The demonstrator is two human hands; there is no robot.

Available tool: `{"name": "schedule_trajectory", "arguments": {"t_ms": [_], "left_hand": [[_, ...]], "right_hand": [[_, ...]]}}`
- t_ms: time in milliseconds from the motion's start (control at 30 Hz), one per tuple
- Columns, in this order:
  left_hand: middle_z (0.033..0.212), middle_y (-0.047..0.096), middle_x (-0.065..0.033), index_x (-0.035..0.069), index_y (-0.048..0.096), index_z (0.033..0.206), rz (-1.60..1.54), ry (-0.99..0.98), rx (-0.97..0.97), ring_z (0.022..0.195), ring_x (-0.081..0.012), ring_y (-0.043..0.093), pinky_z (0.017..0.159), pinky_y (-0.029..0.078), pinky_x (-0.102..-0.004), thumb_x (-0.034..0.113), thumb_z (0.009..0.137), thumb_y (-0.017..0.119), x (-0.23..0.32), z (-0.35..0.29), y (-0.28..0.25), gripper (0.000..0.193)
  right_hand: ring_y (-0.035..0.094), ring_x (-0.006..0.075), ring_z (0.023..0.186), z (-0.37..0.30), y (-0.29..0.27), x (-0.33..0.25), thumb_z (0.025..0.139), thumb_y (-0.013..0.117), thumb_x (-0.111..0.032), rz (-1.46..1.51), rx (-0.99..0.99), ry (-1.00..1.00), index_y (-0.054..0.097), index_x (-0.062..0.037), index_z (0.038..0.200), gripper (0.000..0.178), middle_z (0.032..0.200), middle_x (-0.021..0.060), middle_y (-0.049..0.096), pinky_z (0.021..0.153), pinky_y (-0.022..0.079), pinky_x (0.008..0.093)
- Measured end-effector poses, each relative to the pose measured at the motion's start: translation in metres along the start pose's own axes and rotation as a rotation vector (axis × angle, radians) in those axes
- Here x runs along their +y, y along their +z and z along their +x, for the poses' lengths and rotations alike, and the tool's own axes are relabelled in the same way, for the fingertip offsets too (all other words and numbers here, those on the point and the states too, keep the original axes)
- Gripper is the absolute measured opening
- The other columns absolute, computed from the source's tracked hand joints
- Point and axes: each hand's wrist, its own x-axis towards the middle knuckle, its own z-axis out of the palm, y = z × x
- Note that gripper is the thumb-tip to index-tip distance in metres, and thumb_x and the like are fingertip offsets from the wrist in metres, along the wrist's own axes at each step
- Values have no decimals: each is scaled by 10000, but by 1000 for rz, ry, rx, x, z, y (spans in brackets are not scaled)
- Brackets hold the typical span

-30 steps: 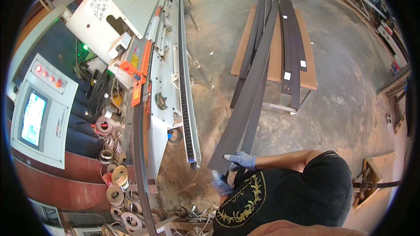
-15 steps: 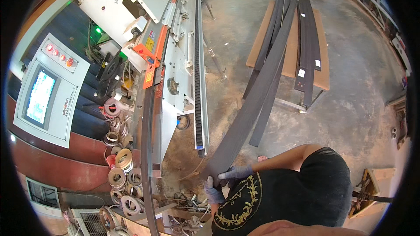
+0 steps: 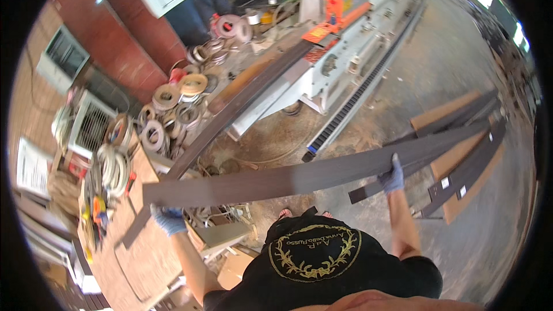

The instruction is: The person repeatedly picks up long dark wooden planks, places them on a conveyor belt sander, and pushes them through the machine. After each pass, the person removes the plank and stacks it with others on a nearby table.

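A long dark brown board (image 3: 253, 185) stretches across in front of my body, from the wooden bench at left to the boards at right. My gloved left hand (image 3: 168, 220) grips its near left end from below. Farther along, my gloved right hand (image 3: 393, 178) holds its lower edge, the thumb lying on the face. Behind the left end, a second dark strip (image 3: 239, 101) runs diagonally from the machine (image 3: 322, 80) down to the bench, passing behind the held board.
A plywood bench (image 3: 124, 259) with hand tools (image 3: 98, 213) stands at left. Rolls of edge band (image 3: 167, 97) are heaped behind it. A black-topped rail (image 3: 363, 89) juts toward me. At right, more dark boards (image 3: 472, 161) lie on a brown-topped table (image 3: 455, 210).
My view and body have turned left. My hands, formerly close together at the board's near end, are now wide apart, and the board has swung crosswise, its near end over the bench.
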Motion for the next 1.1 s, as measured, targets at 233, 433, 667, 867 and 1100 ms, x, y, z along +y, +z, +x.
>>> {"name": "schedule_trajectory", "arguments": {"t_ms": [233, 433, 667, 867, 1100], "left_hand": [[1152, 559, -43, 104, 519, 1230, -42, -224, -117, 1089, -200, 507, 982, 422, -388, 248, 828, 703, -209, -146, 55, 465], [1152, 594, -91, 52, 520, 1243, -112, 6, -73, 1058, -251, 560, 958, 447, -395, 378, 832, 689, -114, -86, 12, 551], [1079, 623, -119, 41, 559, 1179, -228, 81, 196, 996, -277, 590, 922, 480, -407, 544, 777, 660, -33, -69, -54, 652], [1238, 551, -79, 84, 457, 1330, -224, 68, 259, 1164, -249, 495, 1041, 376, -408, 476, 808, 680, -116, -118, -39, 690], [1287, 544, -72, 115, 528, 1276, -281, 37, 370, 1186, -268, 480, 1059, 348, -446, 522, 818, 626, -49, -74, -144, 621]], "right_hand": [[486, 277, 1131, -126, 112, 139, 802, 676, -460, -183, -326, 612, 475, -126, 1275, 613, 1206, 99, 543, 967, 404, 486], [564, 318, 1091, -22, -37, 37, 802, 607, -508, 65, -92, 48, 547, -62, 1234, 623, 1205, 124, 597, 1004, 424, 435], [512, 317, 1175, -4, -80, 31, 865, 545, -572, 41, -1, 84, 499, -47, 1289, 677, 1290, 125, 545, 1040, 374, 511], [485, 311, 1162, -92, 90, 96, 862, 553, -573, -216, -289, 361, 429, -57, 1328, 707, 1280, 132, 515, 1027, 375, 494], [494, 327, 1159, -3, 142, 35, 868, 564, -499, -94, -257, 55, 504, -42, 1255, 602, 1269, 114, 531, 1034, 363, 472]]}}
